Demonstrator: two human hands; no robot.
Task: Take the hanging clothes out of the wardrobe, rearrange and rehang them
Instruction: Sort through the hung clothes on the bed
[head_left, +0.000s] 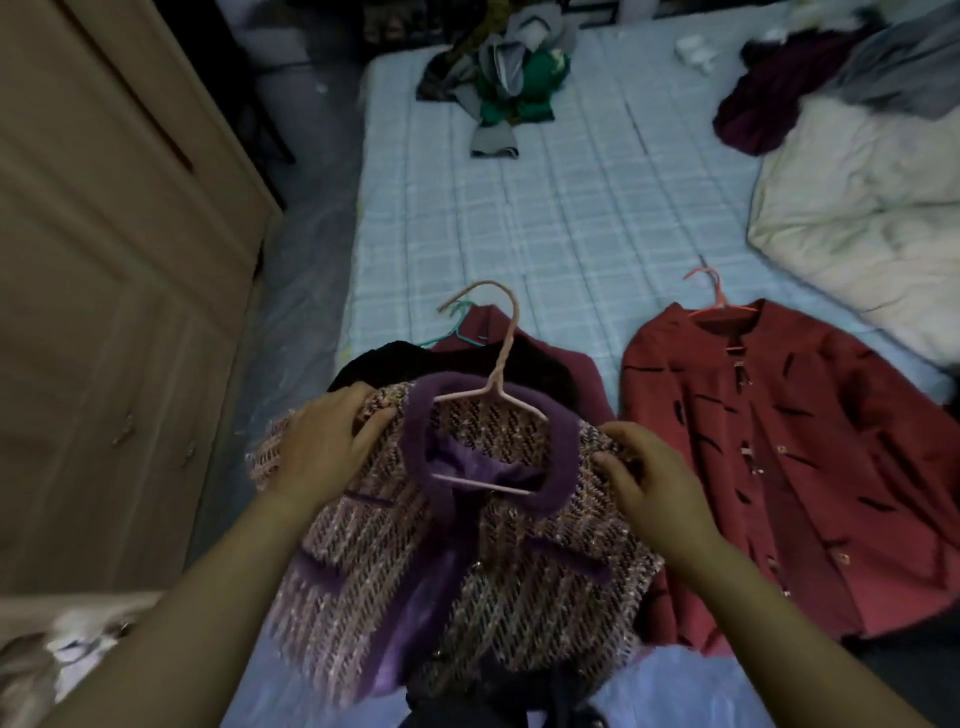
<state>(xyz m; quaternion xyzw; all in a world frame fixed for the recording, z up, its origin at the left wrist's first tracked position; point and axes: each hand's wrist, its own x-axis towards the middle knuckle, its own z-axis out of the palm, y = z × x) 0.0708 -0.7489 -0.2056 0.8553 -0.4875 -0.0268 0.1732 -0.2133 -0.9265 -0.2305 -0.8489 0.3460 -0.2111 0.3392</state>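
Tweed jacket (467, 561) lying atop stacked garments on bed (571, 218), buttoned jacket (810, 467) lying beside it rightward, wardrobe (104, 312) standing left, clothes pile (498, 88) sitting behind

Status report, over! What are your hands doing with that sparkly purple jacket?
Both hands, left and right, gripping tweed jacket shoulders. Still on pink hanger, atop bed pile. Nothing blocking.

Both hands, left (324, 447) and right (641, 486), grip tweed jacket (467, 571) shoulders on pink hanger (496, 395).
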